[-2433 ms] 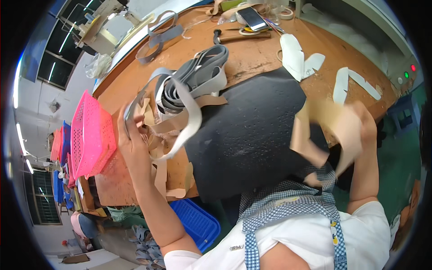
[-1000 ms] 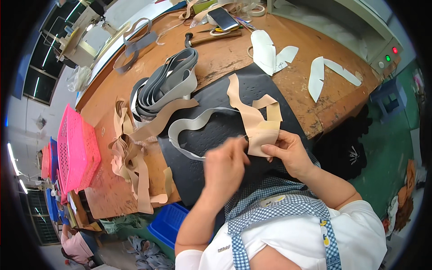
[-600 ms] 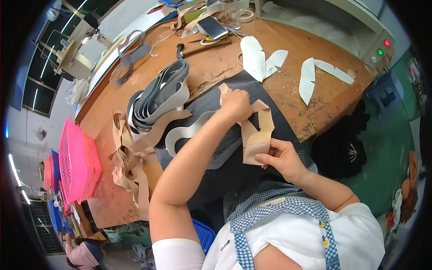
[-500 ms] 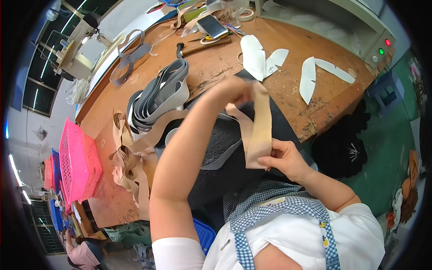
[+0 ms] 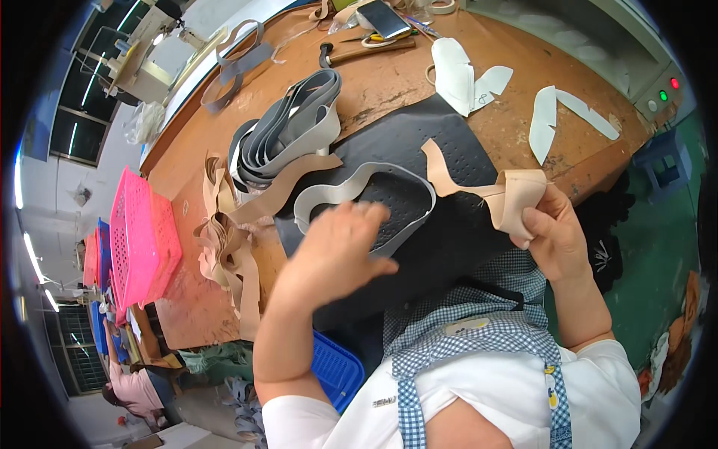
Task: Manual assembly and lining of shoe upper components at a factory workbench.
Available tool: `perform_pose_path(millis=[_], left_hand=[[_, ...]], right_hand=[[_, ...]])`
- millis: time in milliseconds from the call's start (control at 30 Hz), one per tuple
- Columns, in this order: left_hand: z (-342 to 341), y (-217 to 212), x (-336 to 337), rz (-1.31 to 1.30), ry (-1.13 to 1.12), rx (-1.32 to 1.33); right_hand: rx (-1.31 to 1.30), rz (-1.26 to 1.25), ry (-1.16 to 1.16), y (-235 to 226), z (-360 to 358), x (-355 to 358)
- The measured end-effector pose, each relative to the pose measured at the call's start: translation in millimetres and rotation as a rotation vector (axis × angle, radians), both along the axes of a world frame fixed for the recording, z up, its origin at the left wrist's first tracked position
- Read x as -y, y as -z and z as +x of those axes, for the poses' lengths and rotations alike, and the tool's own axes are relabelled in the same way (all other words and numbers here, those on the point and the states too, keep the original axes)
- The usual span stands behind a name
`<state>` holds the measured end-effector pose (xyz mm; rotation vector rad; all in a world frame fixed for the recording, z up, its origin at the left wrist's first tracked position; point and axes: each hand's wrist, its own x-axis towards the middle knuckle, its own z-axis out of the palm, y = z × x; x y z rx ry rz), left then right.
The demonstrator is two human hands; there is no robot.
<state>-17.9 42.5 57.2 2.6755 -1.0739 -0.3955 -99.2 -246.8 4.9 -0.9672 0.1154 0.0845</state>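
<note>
My right hand (image 5: 555, 232) pinches a beige strip (image 5: 522, 196) that is looped over on itself. The strip's loose tail stretches left above a black mat (image 5: 467, 232). My left hand (image 5: 336, 254) is empty, its fingers apart, over a light grey strip (image 5: 362, 173) that lies on the mat in an open ring. Whether the fingertips touch this ring I cannot tell. Left of the mat lies a tangled bunch of beige strips (image 5: 217, 232), one of them reaching onto the mat. A thick coil of grey strips (image 5: 288, 127) sits behind it.
Behind the mat lie a hammer (image 5: 374, 51), a phone (image 5: 384, 19) and white cut pattern pieces (image 5: 452, 75). A pink basket (image 5: 146, 239) stands at the left, and a blue basket (image 5: 336, 370) is below the table edge. A metal housing with lit buttons (image 5: 663, 96) is at the far right.
My left hand has let go of the beige strip and moved left and nearer. My right hand has carried the strip to the right, now looped. The view has shifted slightly.
</note>
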Motion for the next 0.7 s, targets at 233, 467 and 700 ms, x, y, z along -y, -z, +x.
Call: perform_pose_path(millis=[233, 467, 700], left_hand=[[-25, 33, -44, -0.462, -0.492, -0.202], [-16, 6, -58, -0.797, -0.309, -0.065], [-57, 13, -54, -1.027, -0.465, -0.358]], right_hand=[[-0.014, -0.025, 0.109, -39, -42, -4], [-0.337, 0.118, -0.511, -16, 13, -83], [-0.067, 0.334, -0.417, 54, 61, -140]])
